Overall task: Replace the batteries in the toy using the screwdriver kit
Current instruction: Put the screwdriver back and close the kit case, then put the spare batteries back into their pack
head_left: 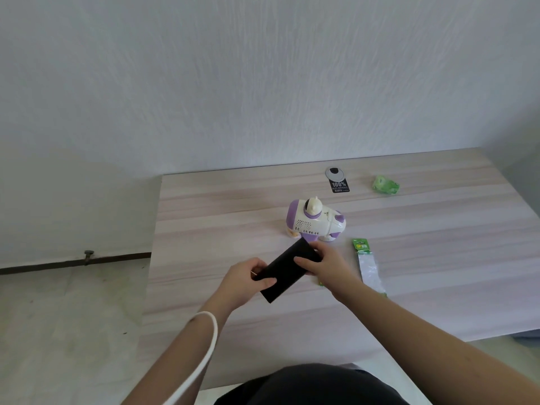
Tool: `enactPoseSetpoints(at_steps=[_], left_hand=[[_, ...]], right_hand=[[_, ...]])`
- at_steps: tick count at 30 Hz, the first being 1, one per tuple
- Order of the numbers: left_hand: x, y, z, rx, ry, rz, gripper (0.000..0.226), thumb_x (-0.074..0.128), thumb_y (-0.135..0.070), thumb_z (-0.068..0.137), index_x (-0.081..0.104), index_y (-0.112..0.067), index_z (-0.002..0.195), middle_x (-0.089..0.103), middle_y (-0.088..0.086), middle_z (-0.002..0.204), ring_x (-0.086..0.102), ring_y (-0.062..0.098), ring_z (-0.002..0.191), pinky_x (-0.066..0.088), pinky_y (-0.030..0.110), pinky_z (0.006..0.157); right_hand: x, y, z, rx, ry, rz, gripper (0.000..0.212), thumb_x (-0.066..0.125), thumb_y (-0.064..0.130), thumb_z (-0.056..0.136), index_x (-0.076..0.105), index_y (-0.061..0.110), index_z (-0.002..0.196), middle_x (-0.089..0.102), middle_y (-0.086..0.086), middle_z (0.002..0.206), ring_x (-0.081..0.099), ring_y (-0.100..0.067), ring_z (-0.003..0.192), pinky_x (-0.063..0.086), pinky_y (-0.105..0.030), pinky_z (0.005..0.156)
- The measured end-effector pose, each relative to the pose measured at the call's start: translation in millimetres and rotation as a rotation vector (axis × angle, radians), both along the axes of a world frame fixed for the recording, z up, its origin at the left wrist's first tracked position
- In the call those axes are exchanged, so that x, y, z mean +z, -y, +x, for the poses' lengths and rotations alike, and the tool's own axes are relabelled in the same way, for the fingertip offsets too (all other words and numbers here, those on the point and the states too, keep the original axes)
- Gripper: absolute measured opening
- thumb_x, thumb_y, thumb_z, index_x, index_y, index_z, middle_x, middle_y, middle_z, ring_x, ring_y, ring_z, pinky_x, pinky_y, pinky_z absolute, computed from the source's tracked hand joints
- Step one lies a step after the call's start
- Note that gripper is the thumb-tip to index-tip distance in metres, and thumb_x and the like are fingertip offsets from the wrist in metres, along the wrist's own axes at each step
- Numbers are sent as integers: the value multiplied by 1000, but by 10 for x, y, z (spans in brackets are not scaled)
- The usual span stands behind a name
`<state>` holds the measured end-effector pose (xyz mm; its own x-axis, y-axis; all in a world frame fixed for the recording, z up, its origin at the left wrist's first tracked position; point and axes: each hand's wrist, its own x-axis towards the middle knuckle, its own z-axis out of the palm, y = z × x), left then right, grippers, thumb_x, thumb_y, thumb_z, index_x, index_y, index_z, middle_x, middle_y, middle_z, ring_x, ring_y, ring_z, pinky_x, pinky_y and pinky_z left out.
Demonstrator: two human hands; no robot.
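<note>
A flat black screwdriver kit case (285,271) is held slantwise above the wooden table (204,217). My left hand (247,280) grips its near end, thumb on top. My right hand (324,264) grips its far end, fingers curled over the edge. Just beyond the case stands the white and purple toy (315,220), upright. A green battery pack (366,263) with a clear blister lies flat to the right of my right hand.
A black tag with "100%" on it (338,182) and a crumpled green wrapper (385,185) lie near the table's far edge by the wall. The table's left edge drops to a pale floor (67,311). A small green scrap (321,283) shows under my right wrist.
</note>
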<state>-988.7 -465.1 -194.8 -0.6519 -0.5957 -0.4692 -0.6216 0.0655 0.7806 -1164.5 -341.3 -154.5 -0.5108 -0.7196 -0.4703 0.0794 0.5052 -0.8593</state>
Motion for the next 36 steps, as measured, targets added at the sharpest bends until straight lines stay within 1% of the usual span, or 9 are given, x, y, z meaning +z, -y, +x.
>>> enactPoseSetpoints(at_steps=[2,4,6,10,18,22,26,30,36], left_hand=[[-106,-38,10,13,-17,93,18,75,-28,80,64,-27,94,70,-5,93,68,16,85,57,34,77],[-221,-97,43,79,-32,171,18,75,-24,80,64,-24,93,71,2,98,69,21,89,59,41,79],[-343,-168,76,135,-33,183,18,75,-20,81,64,-18,95,69,8,100,68,26,92,60,42,77],[-544,-284,153,275,-3,236,23,72,-13,85,59,-7,102,63,13,103,65,28,91,60,36,72],[-729,-363,257,246,130,-29,21,69,-32,87,57,-18,97,62,-3,90,61,19,87,43,28,69],[-738,-409,224,136,144,-246,21,65,-36,88,57,-17,90,58,-1,86,56,19,79,46,33,69],[-784,-419,218,18,226,-489,33,62,-45,88,61,-12,96,57,4,93,55,24,85,46,35,73],[-765,-458,202,1,258,-672,37,70,-44,82,59,-12,96,60,7,89,59,29,81,47,38,69],[-620,-632,12,19,323,-721,36,63,-42,88,57,-16,111,59,3,102,56,23,92,46,34,77]], right_hand=[[-31,-17,12,-3,-9,27,26,68,22,89,60,17,112,67,0,101,66,-14,92,49,-12,58],[-109,-47,9,-34,-1,63,25,62,27,93,60,16,115,67,0,103,65,-15,93,54,-19,65],[-219,-96,-25,-89,-10,121,24,57,30,95,61,16,115,67,-1,105,63,-17,95,56,-29,79],[-378,-273,-102,-233,7,171,18,54,24,97,62,13,109,65,-5,97,60,-16,83,52,-27,71],[-556,-707,-231,-399,-40,225,20,51,15,96,57,12,115,67,-14,97,63,-21,74,51,-34,68],[-601,-808,-278,-353,-104,267,22,50,18,97,57,14,117,68,-7,92,64,-20,75,53,-34,67],[-617,-819,-360,-217,-253,353,23,50,21,96,56,19,118,66,-5,92,66,-18,78,55,-38,73],[-641,-728,-455,18,-448,450,27,47,25,97,52,21,123,66,-4,93,65,-22,83,48,-28,60],[-786,-567,-613,200,-569,486,33,46,26,98,49,14,128,62,-13,110,60,-28,91,47,-31,70]])
